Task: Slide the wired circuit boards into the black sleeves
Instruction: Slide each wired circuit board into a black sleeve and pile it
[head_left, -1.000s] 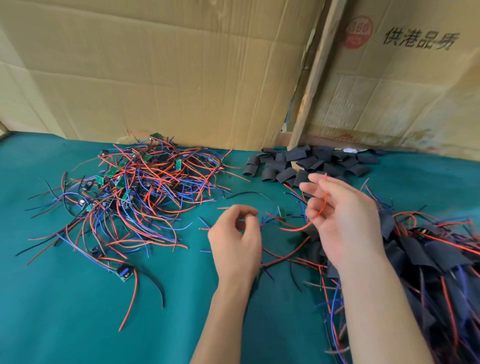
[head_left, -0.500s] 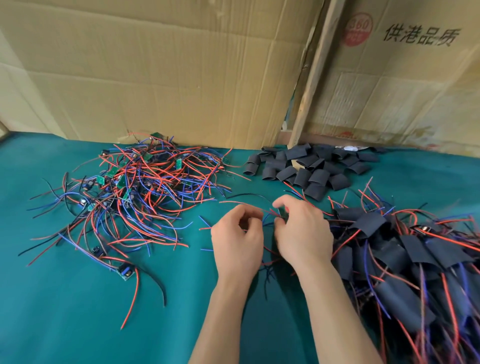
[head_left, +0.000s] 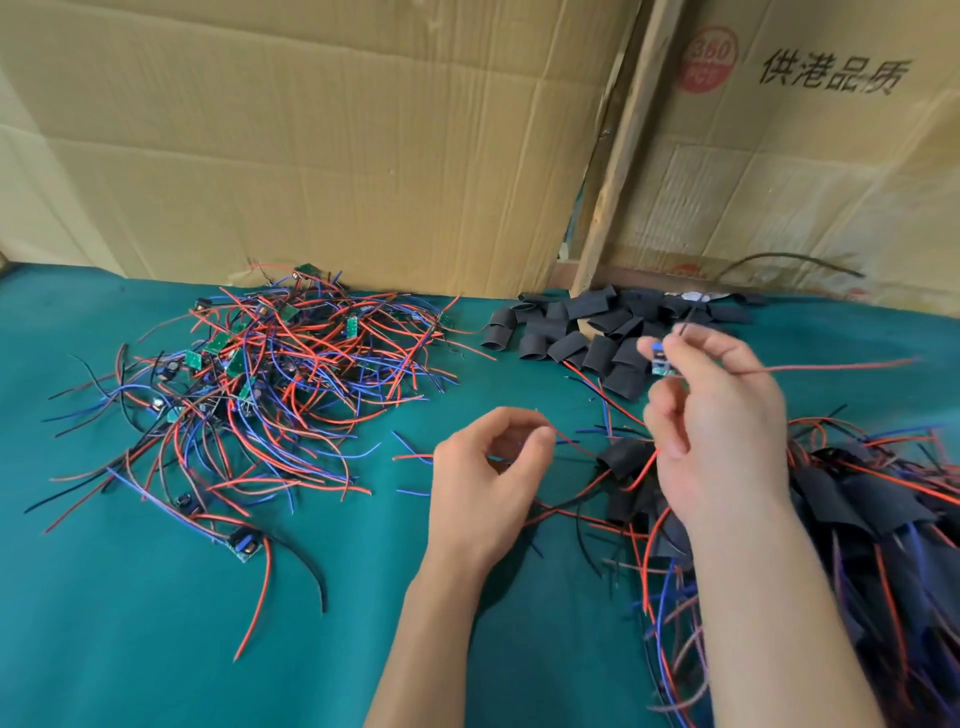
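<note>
A: What has changed across the green felt tabletop (head_left: 130, 649)?

B: Half a second ago both hands met low at the centre. The right hand (head_left: 722, 431) has since risen toward the loose heap of empty black sleeves (head_left: 587, 332), lifting a small green wired circuit board (head_left: 661, 364) clear of the table; one red lead (head_left: 841, 366) trails rightward.

A: Meaning?

B: Probably a fresh board is picked and awaits a sleeve. The unsleeved tangle of boards with red and blue wires (head_left: 270, 384) lies left, the sleeved pile (head_left: 883, 509) right.

A: Hand poses?

B: Right: fingertips pinching the board, wrist raised. Left hand (head_left: 488, 483): fingers curled, thumb to forefinger; whether it pinches a wire, I cannot tell.
</note>
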